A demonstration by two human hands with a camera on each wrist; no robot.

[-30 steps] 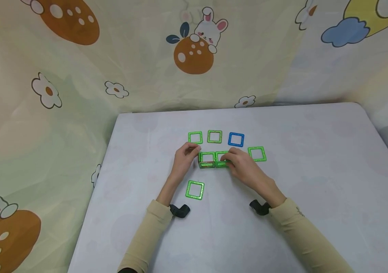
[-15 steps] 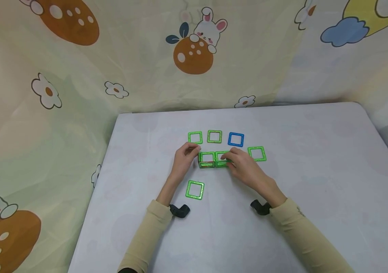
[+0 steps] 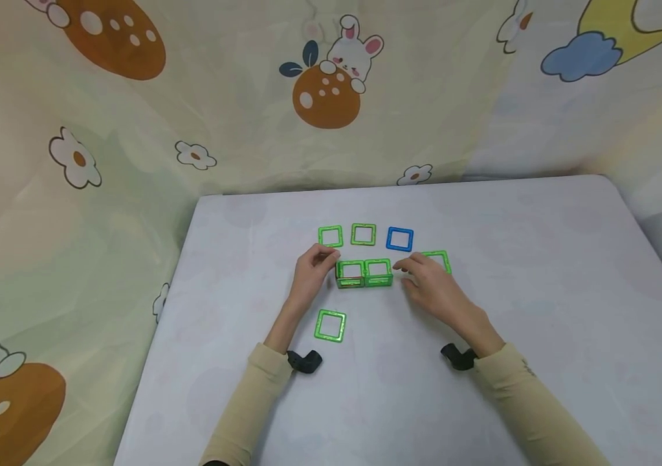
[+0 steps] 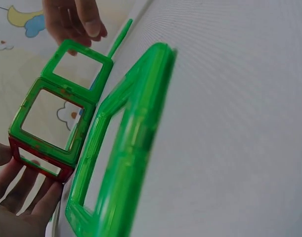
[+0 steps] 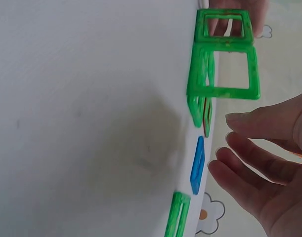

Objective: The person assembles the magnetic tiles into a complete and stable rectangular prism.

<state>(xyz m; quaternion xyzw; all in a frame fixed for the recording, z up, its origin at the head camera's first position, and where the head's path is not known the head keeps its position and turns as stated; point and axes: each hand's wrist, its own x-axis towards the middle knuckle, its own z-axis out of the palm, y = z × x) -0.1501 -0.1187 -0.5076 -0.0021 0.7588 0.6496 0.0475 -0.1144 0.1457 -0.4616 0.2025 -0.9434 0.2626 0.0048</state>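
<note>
White table [image 3: 511, 259] under the block [image 3: 364, 273]; pale printed cloth [image 3: 249, 97] hangs behind it, with bunnies, flowers and a moon [image 3: 618, 35] on it.

Block: two see-through square frames side by side on top, green, frame sides below, red panel [image 4: 41, 170] on its left end. Glossy, low, sits flat.

Loose squares lie flat around the block: two green behind it, one at its left [image 3: 330, 228], one near its middle [image 3: 363, 225]; a blue one [image 3: 400, 229] behind and to its right; a green one [image 3: 448, 264] to its right, partly covered by my right hand; another green one [image 3: 331, 312] in front, left.

My left hand [image 3: 309, 272] grips the block's left end, fingers curled at the red panel. My right hand [image 3: 434, 288] is just beside the block's right end, off it, thumb and fingers spread apart, holding nothing.
</note>
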